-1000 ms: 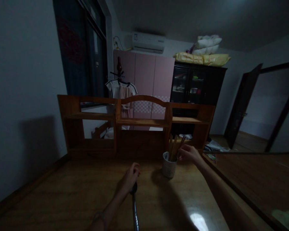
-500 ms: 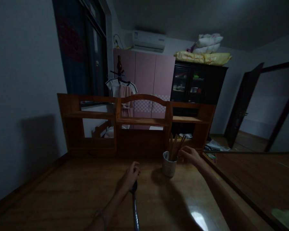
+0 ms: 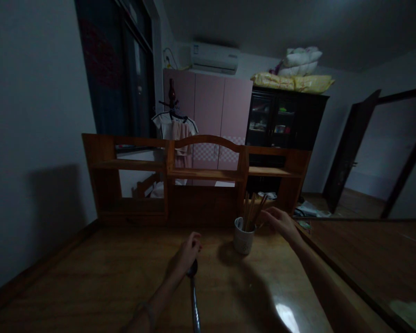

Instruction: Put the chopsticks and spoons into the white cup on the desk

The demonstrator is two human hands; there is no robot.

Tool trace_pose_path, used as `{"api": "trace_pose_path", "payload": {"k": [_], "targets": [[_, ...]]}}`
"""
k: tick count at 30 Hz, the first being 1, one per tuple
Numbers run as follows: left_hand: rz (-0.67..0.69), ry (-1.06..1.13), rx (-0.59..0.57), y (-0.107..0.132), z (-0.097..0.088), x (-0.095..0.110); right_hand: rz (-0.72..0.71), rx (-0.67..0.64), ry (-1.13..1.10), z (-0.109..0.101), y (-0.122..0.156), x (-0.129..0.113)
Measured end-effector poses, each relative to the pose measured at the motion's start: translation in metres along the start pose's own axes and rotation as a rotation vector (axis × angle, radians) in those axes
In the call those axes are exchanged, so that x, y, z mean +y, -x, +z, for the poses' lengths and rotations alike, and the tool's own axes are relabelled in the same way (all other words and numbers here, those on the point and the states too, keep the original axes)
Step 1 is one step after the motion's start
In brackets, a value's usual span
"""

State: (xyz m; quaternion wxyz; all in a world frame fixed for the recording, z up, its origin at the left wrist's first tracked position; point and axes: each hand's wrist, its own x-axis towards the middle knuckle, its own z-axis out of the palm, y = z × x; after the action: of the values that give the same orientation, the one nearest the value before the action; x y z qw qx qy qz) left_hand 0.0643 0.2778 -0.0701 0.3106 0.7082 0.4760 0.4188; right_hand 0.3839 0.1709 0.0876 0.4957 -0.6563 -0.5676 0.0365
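A pale utensil holder [image 3: 243,241] with a patterned front stands upright on the wooden desk [image 3: 125,268]. Several chopsticks [image 3: 251,212] lean in it, and a white piece shows inside its left rim. My right hand [image 3: 279,223] is just right of the holder's mouth, fingers bent together in a pinch; a thin thing seems to show at the fingertips, too dark to name. My left hand [image 3: 190,252] rests near the desk's middle, fingers loosely curled with nothing visible in them. Beside its wrist lies a long-handled metal spoon [image 3: 194,300], bowl end away from me.
A wooden shelf unit [image 3: 208,175] rises along the desk's back edge. A wall [image 3: 38,185] borders the left side. Beyond stand a pink wardrobe [image 3: 208,101], a dark cabinet [image 3: 305,120] and a door [image 3: 350,148]. The desk's right edge has a raised strip.
My right hand has moved slightly right and up, away from the holder's rim. My left hand, the spoon and the holder stay in place.
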Motion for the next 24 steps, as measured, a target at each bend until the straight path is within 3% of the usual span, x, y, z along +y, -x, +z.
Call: {"api": "trace_pose_path", "payload": {"k": [6, 9, 12, 15, 19, 24], "targets": [[-0.019, -0.245, 0.131, 0.008, -0.017, 0.019, -0.190, 0.232, 0.131, -0.015, 0.019, -0.039], [-0.059, -0.472, 0.107, 0.013, -0.024, 0.028, -0.269, 0.267, 0.128, -0.015, 0.039, -0.062], [-0.099, -0.651, 0.035, 0.017, -0.027, 0.032, -0.327, 0.207, 0.134, -0.004, 0.063, -0.075], [-0.048, -0.713, 0.003, 0.018, -0.028, 0.031, -0.391, 0.074, 0.150, 0.016, 0.089, -0.072], [0.011, -0.631, -0.004, 0.018, -0.028, 0.024, -0.386, -0.114, 0.157, 0.047, 0.119, -0.055], [0.000, -0.604, -0.032, 0.018, -0.025, 0.016, -0.317, -0.232, 0.124, 0.071, 0.145, -0.041]]}}
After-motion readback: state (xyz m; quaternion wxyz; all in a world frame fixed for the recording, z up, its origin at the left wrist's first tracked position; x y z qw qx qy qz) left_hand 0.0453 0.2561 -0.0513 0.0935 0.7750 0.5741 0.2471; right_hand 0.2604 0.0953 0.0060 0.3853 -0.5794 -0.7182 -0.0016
